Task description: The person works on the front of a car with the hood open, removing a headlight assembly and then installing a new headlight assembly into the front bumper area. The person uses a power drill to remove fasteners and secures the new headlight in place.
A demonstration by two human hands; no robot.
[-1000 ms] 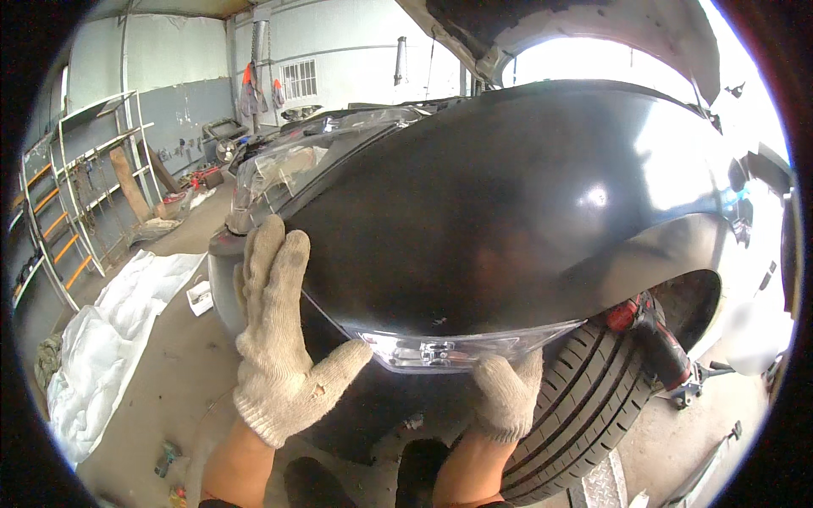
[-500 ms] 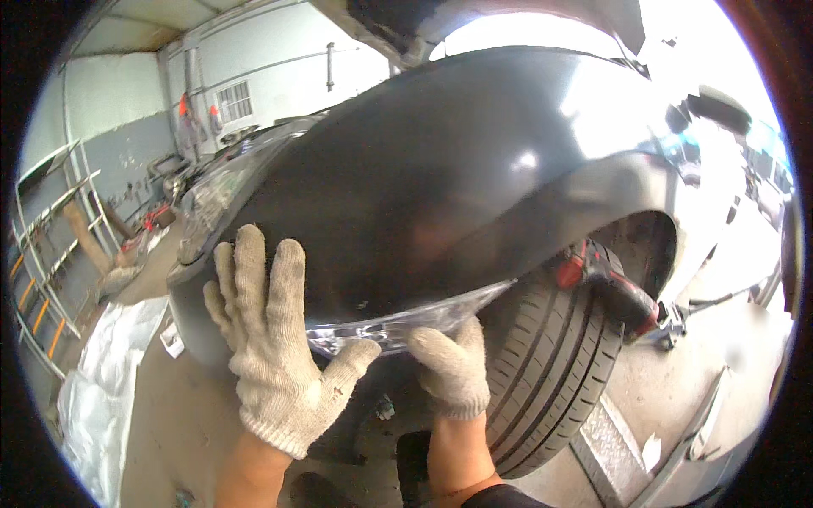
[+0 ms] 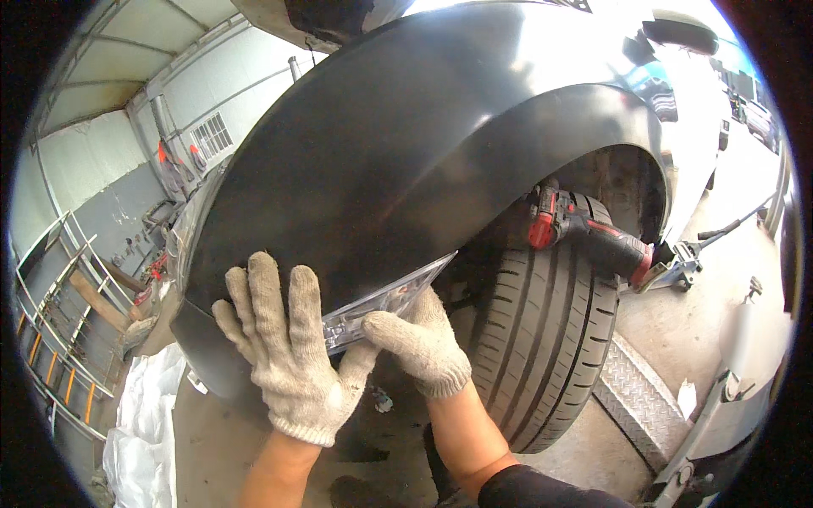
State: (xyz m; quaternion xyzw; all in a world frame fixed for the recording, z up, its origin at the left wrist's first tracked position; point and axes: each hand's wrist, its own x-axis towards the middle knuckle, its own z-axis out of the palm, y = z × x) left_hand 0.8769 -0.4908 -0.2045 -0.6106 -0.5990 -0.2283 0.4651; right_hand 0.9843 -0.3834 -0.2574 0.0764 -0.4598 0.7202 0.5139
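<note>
A clear, pointed plastic lamp [image 3: 411, 292] lies along the lower edge of a dark, unpainted car body panel [image 3: 364, 169], its tip toward the wheel. My right hand [image 3: 428, 347], in a knitted glove, grips it with the thumb across its face; the other fingers are partly hidden below. Spread flat, the gloved fingers of my left hand [image 3: 296, 360] rest against the panel's front part. My left thumb reaches under the lamp's near end, close to the right thumb.
On the tyre [image 3: 542, 339] lies a black and red cordless power tool [image 3: 589, 233]. A ridged metal plate [image 3: 639, 398] and a jack-like metal arm [image 3: 711, 423] are on the floor at right. White sheeting [image 3: 148, 415] and a metal rack [image 3: 63, 313] stand left.
The view has shifted, showing the panel more steeply tilted. My right hand has moved in toward the left thumb and farther over the lamp. The left hand stays spread on the panel.
</note>
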